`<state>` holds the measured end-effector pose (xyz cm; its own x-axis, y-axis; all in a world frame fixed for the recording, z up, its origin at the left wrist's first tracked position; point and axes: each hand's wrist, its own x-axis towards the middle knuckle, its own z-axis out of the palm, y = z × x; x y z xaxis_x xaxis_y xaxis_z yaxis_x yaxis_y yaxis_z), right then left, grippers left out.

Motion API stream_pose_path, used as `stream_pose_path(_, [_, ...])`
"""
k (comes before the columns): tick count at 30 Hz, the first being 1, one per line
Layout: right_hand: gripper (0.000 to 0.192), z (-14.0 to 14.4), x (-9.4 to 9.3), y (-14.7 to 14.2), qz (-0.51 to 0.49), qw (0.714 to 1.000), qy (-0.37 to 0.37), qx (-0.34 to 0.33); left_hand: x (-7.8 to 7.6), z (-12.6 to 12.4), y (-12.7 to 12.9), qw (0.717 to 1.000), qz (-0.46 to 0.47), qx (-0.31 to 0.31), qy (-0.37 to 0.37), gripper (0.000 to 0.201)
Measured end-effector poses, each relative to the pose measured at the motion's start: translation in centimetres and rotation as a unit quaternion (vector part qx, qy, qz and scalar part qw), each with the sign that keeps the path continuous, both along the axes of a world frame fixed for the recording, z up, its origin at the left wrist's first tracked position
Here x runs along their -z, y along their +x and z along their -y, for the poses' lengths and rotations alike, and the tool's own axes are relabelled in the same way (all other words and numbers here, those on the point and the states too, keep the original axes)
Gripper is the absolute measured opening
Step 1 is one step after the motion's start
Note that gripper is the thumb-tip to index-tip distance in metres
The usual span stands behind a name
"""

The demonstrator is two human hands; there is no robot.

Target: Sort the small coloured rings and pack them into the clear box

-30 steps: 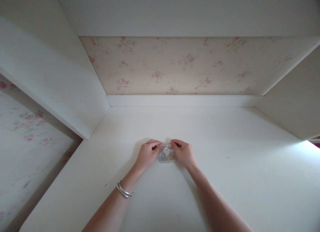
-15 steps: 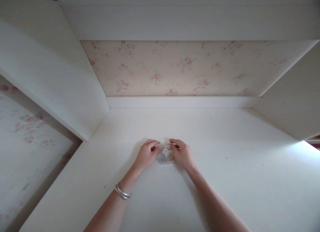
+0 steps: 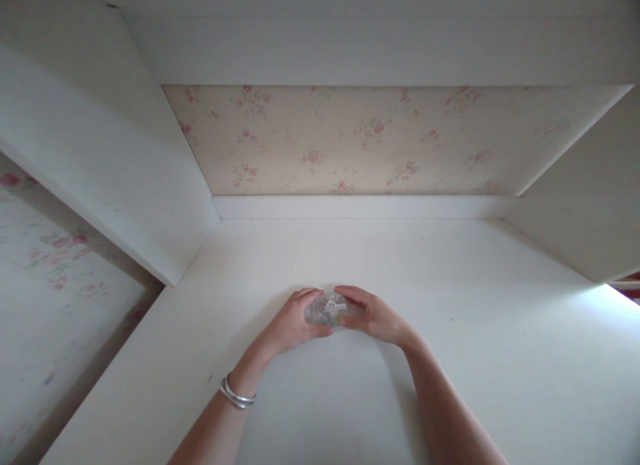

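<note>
A small clear plastic box (image 3: 327,309) lies on the white tabletop (image 3: 330,398) between my hands. It has a white, hook-like piece (image 3: 336,307) on its top and small contents that I cannot make out. My left hand (image 3: 295,320) grips the box from the left, thumb along the near edge and fingers at the far edge. From the right, my right hand (image 3: 375,315) holds it the same way, its thumb partly over the near right corner. The box's ends are partly hidden by the hands. Silver bangles (image 3: 237,393) circle my left wrist.
White panels stand at the left (image 3: 165,205) and right (image 3: 570,205) of the tabletop. Behind it is a low white ledge (image 3: 365,207) below floral wallpaper (image 3: 340,138). A small dark mark (image 3: 210,378) shows near my left forearm.
Both thumbs have moved to the near edge of the box, and the hands now span it from front to back. My right hand has shifted outward, uncovering more of the top.
</note>
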<state>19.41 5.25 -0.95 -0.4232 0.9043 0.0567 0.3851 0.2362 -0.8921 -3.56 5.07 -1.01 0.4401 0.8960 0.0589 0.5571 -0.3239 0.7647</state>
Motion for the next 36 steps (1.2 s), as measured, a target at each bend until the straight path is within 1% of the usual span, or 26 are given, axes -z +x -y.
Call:
stream_pose_path(4, [0.063, -0.1, 0.5, 0.1, -0.024, 1.000, -0.016, 0.005, -0.1, 0.0, 0.2, 1.000, 0.001, 0.006, 0.009, 0.078])
stream_pose_path(9, [0.063, -0.2, 1.0, 0.1, -0.046, 0.998, -0.034, 0.012, -0.4, 0.1, 0.2, 1.000, -0.002, 0.010, 0.004, 0.077])
stream_pose_path(14, [0.063, -0.1, 0.8, 0.1, -0.048, 0.998, -0.041, 0.015, -0.2, -0.1, 0.1, 1.000, -0.008, 0.020, -0.004, 0.080])
stream_pose_path(19, [0.061, 0.0, 0.4, 0.1, -0.016, 0.999, -0.045, 0.008, -0.1, -0.2, 0.0, 1.000, -0.006, 0.026, -0.002, 0.080])
stream_pose_path(23, [0.065, 0.0, 0.4, 0.1, -0.005, 0.999, -0.052, 0.015, -0.1, -0.3, 0.0, 1.000, -0.013, 0.022, -0.009, 0.083])
stream_pose_path(26, [0.064, -0.1, 0.5, 0.0, -0.021, 0.997, -0.078, 0.021, 0.1, -0.3, 0.0, 0.999, -0.019, 0.034, -0.005, 0.091])
stream_pose_path(29, [0.053, -0.3, 0.6, -0.3, -0.048, 0.993, -0.097, 0.051, 0.6, -0.3, 0.0, 1.000, -0.017, 0.024, 0.001, 0.097])
stream_pose_path(32, [0.041, -0.7, 0.7, -0.6, -0.045, 0.989, -0.089, 0.109, 1.1, -0.2, 0.1, 1.000, -0.001, -0.006, -0.014, 0.097])
stream_pose_path(34, [0.039, -0.9, 0.7, -0.8, -0.039, 0.985, -0.088, 0.143, 1.2, -0.1, 0.1, 0.999, 0.017, -0.014, -0.025, 0.099])
stream_pose_path(36, [0.041, -1.0, 0.7, -0.9, -0.054, 0.980, -0.103, 0.164, 1.0, 0.0, 0.1, 0.998, 0.043, -0.015, -0.033, 0.100])
